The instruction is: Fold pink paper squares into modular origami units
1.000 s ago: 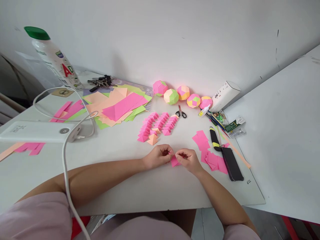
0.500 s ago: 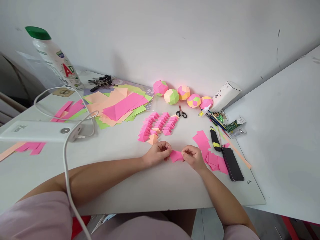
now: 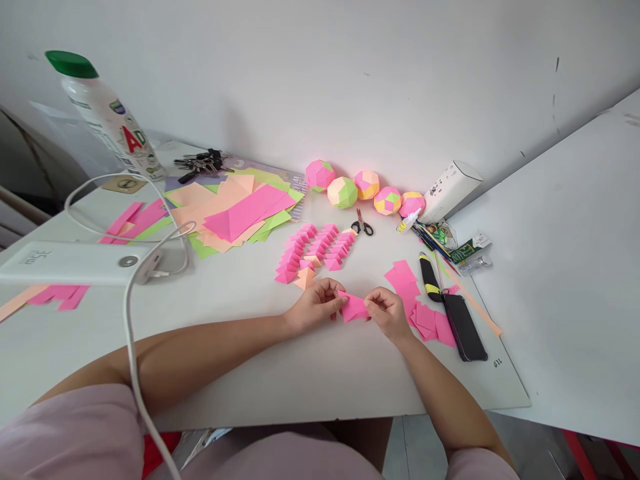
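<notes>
Between my two hands is a small pink piece of paper, with creases showing across it. My left hand pinches its left end, and my right hand pinches the right end. Just beyond my left hand stand rows of folded pink paper pieces, with a few peach ones among them. To the right of my right hand lie loose pink paper pieces, partly overlapping.
Small black scissors lie behind the rows. Several folded paper balls line the wall. A utility knife and black phone lie right. Left are coloured sheets, a power bank with a white cable, and a bottle.
The pink paper has risen slightly and tilted between my fingers, showing more of its face and its creases. Both hands keep their pinch and have barely moved.
</notes>
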Action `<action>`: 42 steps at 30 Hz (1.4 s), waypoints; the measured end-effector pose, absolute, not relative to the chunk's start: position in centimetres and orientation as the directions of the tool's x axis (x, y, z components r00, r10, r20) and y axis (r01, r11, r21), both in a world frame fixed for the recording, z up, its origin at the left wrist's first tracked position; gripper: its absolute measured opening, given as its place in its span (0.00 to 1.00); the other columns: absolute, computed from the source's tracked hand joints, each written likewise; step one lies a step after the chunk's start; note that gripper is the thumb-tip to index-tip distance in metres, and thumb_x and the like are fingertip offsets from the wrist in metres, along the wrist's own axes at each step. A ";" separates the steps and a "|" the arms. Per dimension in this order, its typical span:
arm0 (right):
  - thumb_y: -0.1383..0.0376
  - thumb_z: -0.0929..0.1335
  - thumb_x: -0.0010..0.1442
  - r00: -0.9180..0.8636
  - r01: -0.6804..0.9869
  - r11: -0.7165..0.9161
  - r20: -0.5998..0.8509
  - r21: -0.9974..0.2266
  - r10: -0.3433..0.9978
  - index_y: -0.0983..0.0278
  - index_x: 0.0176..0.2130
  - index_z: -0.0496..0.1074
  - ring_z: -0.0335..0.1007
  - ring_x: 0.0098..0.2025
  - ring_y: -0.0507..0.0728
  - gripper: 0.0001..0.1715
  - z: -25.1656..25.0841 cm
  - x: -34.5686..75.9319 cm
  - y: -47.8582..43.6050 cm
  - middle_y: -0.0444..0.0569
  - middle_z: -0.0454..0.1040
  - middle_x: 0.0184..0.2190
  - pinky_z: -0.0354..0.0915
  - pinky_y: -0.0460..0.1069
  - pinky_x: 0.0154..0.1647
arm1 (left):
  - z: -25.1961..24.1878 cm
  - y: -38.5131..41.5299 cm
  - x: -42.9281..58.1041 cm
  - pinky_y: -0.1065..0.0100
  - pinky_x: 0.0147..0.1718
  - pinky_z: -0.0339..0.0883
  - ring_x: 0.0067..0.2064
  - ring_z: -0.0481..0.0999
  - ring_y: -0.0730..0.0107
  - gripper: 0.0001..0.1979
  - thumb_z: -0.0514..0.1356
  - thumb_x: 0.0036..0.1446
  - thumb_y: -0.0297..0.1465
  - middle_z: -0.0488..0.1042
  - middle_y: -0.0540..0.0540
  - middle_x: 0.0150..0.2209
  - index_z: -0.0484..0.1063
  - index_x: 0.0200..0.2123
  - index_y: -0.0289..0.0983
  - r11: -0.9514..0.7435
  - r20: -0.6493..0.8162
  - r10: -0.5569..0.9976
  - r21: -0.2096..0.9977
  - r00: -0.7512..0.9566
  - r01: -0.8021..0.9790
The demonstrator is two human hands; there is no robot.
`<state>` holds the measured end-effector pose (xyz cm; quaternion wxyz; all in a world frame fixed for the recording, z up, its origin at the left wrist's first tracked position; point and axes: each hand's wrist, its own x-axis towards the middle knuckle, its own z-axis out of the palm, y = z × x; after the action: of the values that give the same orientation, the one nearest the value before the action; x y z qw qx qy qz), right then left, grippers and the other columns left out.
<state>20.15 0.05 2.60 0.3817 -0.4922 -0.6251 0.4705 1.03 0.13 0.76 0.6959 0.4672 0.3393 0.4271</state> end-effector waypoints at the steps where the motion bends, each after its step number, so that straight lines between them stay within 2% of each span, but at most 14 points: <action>1: 0.65 0.66 0.51 -0.231 0.258 0.072 0.011 -0.963 0.973 0.64 0.24 0.65 0.65 0.20 0.49 0.07 2.6 20.1 0.0 0.41 0.65 0.19 0.67 0.45 0.20 | 0.7 0.1 1.1 0.73 0.21 0.65 0.22 0.69 0.78 0.16 0.62 0.50 0.40 0.66 0.54 0.22 0.63 0.34 0.35 0.199 -0.082 0.914 0.944 0.398 -0.262; 8: 0.64 0.67 0.53 -0.230 0.314 0.096 0.022 -0.945 0.973 0.64 0.25 0.64 0.68 0.19 0.51 0.08 2.8 20.0 -0.3 0.41 0.67 0.18 0.66 0.45 0.20 | 0.7 0.2 1.2 0.70 0.25 0.69 0.23 0.71 0.76 0.19 0.63 0.48 0.40 0.64 0.57 0.21 0.62 0.38 0.36 0.227 -0.119 0.934 0.926 0.336 -0.303; 12: 0.63 0.66 0.54 -0.248 0.347 0.132 0.045 -0.929 0.968 0.64 0.25 0.64 0.69 0.19 0.52 0.08 2.9 19.8 -0.4 0.41 0.67 0.16 0.66 0.46 0.21 | 0.7 0.1 1.3 0.68 0.30 0.70 0.26 0.72 0.75 0.19 0.62 0.49 0.41 0.67 0.55 0.22 0.64 0.39 0.35 0.250 -0.126 0.927 0.911 0.354 -0.329; 17: 0.64 0.66 0.53 -0.295 0.374 0.204 0.093 -0.905 0.951 0.64 0.26 0.66 0.67 0.19 0.51 0.07 2.7 19.5 -0.4 0.42 0.69 0.17 0.64 0.46 0.21 | 0.7 0.1 1.1 0.70 0.28 0.67 0.25 0.71 0.76 0.19 0.61 0.50 0.41 0.67 0.55 0.22 0.65 0.42 0.35 0.224 -0.124 0.937 0.931 0.325 -0.288; 20: 0.63 0.67 0.53 -0.339 0.368 0.205 0.075 -0.907 0.938 0.64 0.26 0.67 0.67 0.21 0.51 0.07 2.5 19.4 -0.4 0.43 0.70 0.20 0.64 0.46 0.22 | 0.7 0.1 1.1 0.70 0.30 0.67 0.29 0.74 0.74 0.19 0.61 0.51 0.40 0.72 0.52 0.26 0.65 0.42 0.35 0.234 -0.120 0.929 0.924 0.350 -0.302; 24: 0.62 0.68 0.54 -0.403 0.287 0.096 -0.030 -0.953 0.915 0.64 0.29 0.66 0.69 0.26 0.51 0.08 2.3 19.4 -0.3 0.46 0.71 0.28 0.66 0.47 0.26 | 0.8 0.1 1.1 0.66 0.35 0.69 0.32 0.77 0.69 0.17 0.61 0.51 0.39 0.76 0.48 0.30 0.64 0.41 0.35 0.236 -0.073 0.907 0.903 0.414 -0.359; 28: 0.61 0.71 0.50 -0.392 0.150 -0.097 -0.149 -0.984 0.908 0.62 0.37 0.63 0.71 0.27 0.50 0.16 2.1 19.6 -0.1 0.43 0.70 0.30 0.67 0.46 0.26 | 0.9 0.0 1.0 0.66 0.31 0.69 0.30 0.77 0.67 0.16 0.62 0.51 0.38 0.76 0.48 0.28 0.61 0.37 0.36 0.239 -0.079 0.897 0.915 0.435 -0.326; 32: 0.63 0.73 0.47 -0.382 0.108 -0.154 -0.184 -0.982 0.906 0.62 0.44 0.65 0.69 0.25 0.49 0.24 2.0 19.5 0.2 0.43 0.70 0.31 0.67 0.46 0.24 | 0.7 -0.2 1.0 0.69 0.26 0.66 0.27 0.75 0.72 0.15 0.61 0.52 0.34 0.73 0.51 0.26 0.55 0.35 0.38 0.216 -0.056 0.902 0.917 0.428 -0.335; 37: 0.63 0.73 0.48 -0.399 0.123 -0.183 -0.217 -0.975 0.891 0.65 0.38 0.70 0.66 0.22 0.48 0.17 2.3 19.3 0.3 0.42 0.70 0.26 0.65 0.45 0.23 | 0.3 -0.3 1.0 0.71 0.25 0.65 0.28 0.72 0.75 0.13 0.60 0.53 0.33 0.71 0.51 0.28 0.57 0.37 0.38 0.100 0.068 0.888 0.937 0.454 -0.336; 42: 0.63 0.73 0.47 -0.377 0.124 -0.212 -0.244 -0.969 0.894 0.64 0.33 0.69 0.65 0.20 0.48 0.14 2.4 19.3 0.3 0.40 0.70 0.22 0.64 0.45 0.22 | -0.1 -0.1 0.8 0.68 0.34 0.67 0.38 0.71 0.70 0.14 0.59 0.54 0.33 0.70 0.45 0.39 0.66 0.44 0.37 -0.033 0.110 0.882 0.984 0.458 -0.173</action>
<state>19.30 0.27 2.40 0.3083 -0.4654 -0.5466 0.6241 0.79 -0.12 -0.15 0.6249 0.5819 0.3047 0.4220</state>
